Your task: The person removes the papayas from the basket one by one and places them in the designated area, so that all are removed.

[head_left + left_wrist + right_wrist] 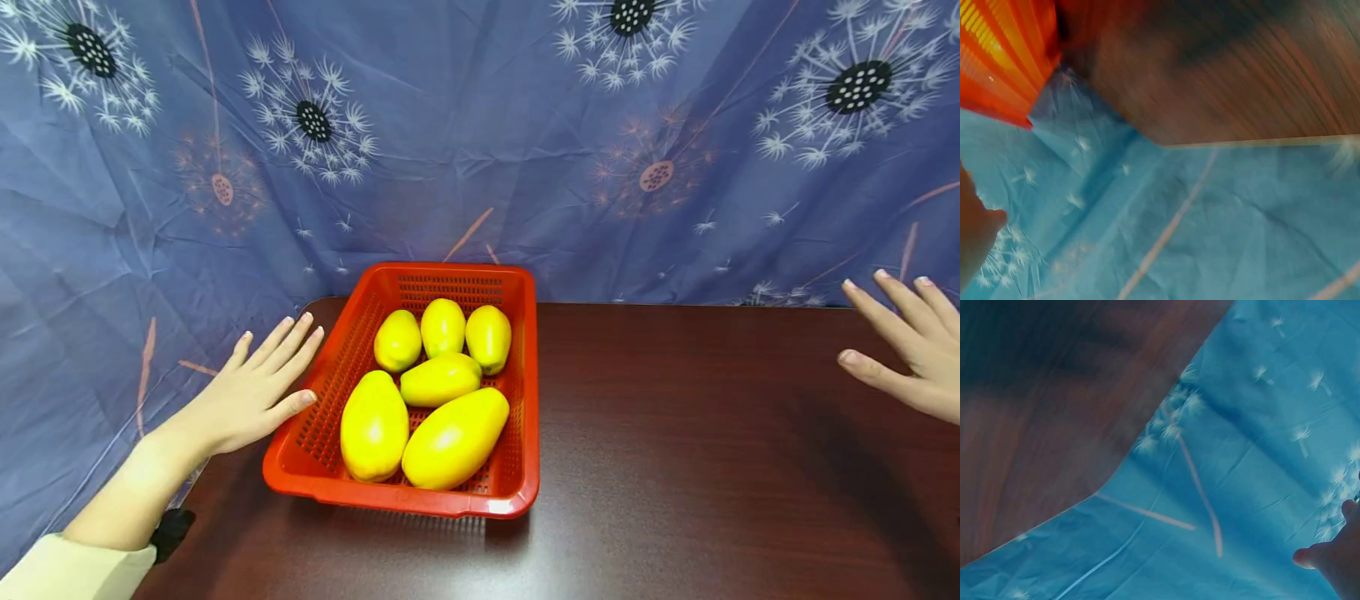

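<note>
A red plastic basket point(401, 498) with slotted walls stands on the dark wooden table point(675, 467). Several smooth, glossy yellow fruits, mango-like in shape, lie in it. Two large ones, a left one point(375, 429) and a slanted one point(456, 439), fill the near half. Smaller ones, such as the middle one point(441, 380), lie behind them. My left hand point(251, 392) is spread flat beside the basket's left wall, thumb overlapping the rim in the head view, holding nothing. Far to the right, my right hand point(915, 346) is raised over the table, fingers spread and holding nothing.
A blue cloth point(465, 150) printed with dandelions hangs behind the table and along its left side. The table's back edge point(675, 306) meets the cloth. A black band point(172, 533) shows at the left wrist, by a pale sleeve point(82, 571).
</note>
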A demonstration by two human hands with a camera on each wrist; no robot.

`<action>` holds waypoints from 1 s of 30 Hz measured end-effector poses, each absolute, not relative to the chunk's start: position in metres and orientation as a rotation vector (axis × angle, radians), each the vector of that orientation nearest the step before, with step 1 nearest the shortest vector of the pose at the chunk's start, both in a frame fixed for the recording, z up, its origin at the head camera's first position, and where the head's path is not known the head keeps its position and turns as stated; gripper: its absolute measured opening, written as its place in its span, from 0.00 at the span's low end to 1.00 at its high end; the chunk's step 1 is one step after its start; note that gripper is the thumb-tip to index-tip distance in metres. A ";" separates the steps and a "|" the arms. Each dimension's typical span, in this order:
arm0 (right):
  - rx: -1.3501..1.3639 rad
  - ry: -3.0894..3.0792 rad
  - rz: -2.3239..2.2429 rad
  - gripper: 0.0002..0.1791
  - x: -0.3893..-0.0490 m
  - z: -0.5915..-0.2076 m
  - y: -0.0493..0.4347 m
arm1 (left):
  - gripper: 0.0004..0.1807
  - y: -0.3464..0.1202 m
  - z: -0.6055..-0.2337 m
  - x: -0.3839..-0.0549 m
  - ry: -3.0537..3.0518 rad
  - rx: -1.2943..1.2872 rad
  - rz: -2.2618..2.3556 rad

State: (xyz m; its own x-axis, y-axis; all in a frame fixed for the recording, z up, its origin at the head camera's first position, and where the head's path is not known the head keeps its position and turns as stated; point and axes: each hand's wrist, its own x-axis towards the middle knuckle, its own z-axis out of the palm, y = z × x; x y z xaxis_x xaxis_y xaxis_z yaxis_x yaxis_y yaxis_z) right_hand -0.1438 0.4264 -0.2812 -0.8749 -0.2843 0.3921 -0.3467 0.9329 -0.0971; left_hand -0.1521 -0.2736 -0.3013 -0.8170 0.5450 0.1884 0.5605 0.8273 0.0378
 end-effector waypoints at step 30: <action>0.758 -3.012 1.347 0.36 -0.231 -0.228 0.243 | 0.42 -0.240 -0.317 -0.148 -3.036 -0.719 -0.290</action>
